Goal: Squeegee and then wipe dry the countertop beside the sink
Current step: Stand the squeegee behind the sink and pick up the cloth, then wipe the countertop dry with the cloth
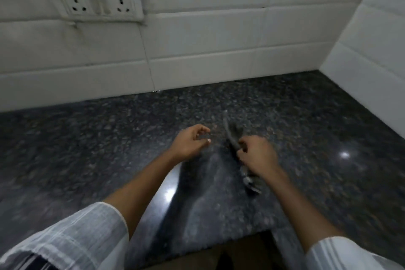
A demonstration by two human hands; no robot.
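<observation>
The dark speckled granite countertop (pixel 109 149) fills the middle of the head view. My right hand (pixel 257 155) is closed around a grey cloth (pixel 233 136), whose one end sticks up past my fingers and whose other end hangs below my wrist near the stone. My left hand (pixel 190 141) hovers just left of it, fingers curled loosely apart, holding nothing. No squeegee and no sink are in view.
White wall tiles (pixel 219 39) run along the back and the right side, meeting in a corner at the right. A white socket and switch plate (pixel 99 4) is on the back wall at upper left. The counter's front edge (pixel 197 247) is near my body.
</observation>
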